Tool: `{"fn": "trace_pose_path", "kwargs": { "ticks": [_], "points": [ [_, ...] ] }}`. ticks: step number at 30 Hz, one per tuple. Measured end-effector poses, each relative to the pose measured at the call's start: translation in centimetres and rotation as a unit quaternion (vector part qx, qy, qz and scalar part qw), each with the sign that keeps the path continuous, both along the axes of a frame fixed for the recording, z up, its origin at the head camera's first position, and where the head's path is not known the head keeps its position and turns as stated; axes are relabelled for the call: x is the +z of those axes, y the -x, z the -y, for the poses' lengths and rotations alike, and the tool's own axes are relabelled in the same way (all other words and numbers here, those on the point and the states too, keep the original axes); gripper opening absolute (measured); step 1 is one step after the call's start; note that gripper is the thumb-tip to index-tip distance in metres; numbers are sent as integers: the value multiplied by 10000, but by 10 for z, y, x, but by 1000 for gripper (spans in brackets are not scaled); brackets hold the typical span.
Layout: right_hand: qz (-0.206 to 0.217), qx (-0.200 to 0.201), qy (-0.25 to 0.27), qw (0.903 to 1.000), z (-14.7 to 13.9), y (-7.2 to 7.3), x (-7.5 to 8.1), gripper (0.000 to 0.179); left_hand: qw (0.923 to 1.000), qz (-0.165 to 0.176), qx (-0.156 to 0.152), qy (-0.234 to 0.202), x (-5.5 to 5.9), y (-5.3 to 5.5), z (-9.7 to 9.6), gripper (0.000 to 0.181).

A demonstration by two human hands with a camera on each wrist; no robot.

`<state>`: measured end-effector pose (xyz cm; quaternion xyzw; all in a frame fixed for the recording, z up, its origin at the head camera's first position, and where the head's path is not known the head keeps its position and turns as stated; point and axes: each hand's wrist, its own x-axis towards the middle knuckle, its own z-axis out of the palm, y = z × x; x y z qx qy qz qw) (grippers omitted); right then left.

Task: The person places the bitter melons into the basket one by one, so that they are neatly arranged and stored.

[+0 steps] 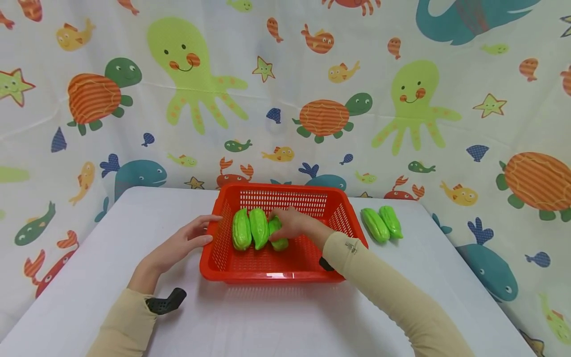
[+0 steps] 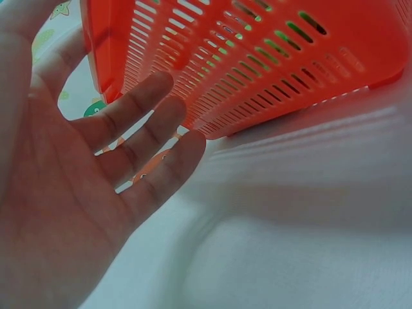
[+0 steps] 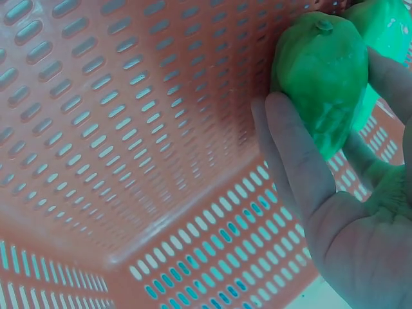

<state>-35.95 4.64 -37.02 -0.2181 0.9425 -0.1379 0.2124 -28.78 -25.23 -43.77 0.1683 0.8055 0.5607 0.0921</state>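
A red plastic basket (image 1: 285, 276) with slotted walls stands on the white table. Inside, toward its left, two bright green ridged gourds (image 1: 242, 230) lie side by side. Just right of them my right hand (image 1: 294, 224) grips a third green gourd (image 1: 280, 244), partly hidden by the hand in the head view. The right wrist view shows fingers and thumb around this gourd (image 3: 322, 84), another one (image 3: 386, 32) behind it. My left hand (image 1: 185, 242) is at the basket's left rim, fingers spread and loosely bent; contact is hard to tell.
Two more green gourds (image 1: 375, 225) lie on the table to the right of the basket. Behind the table (image 1: 178, 312) hangs a white curtain (image 1: 285, 64) printed with sea animals.
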Motion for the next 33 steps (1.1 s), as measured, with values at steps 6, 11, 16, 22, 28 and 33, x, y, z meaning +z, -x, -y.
{"fn": "trace_pose_path", "kwargs": {
  "ticks": [6,11,16,22,28,33],
  "points": [
    [-37,-72,-33,10000,0,-1,0,54,10000,17,-18,-26,1,-1,-1,52],
    [-97,51,48,9999,0,-3,0,55,10000,30,-1,-35,1,-2,-1,52],
    [-134,144,85,9998,0,-4,0,55,10000,27,-21,-60,2,-3,-1,53],
    [-181,220,78,9996,0,-4,1,56,10000,41,14,-60,3,-5,-2,53],
    [-161,226,-27,9996,-3,-4,0,59,9999,90,90,50,2,-8,-3,55],
    [-141,269,-127,9995,-6,-4,2,65,9999,93,114,73,2,-9,-4,55]
  ]
}}
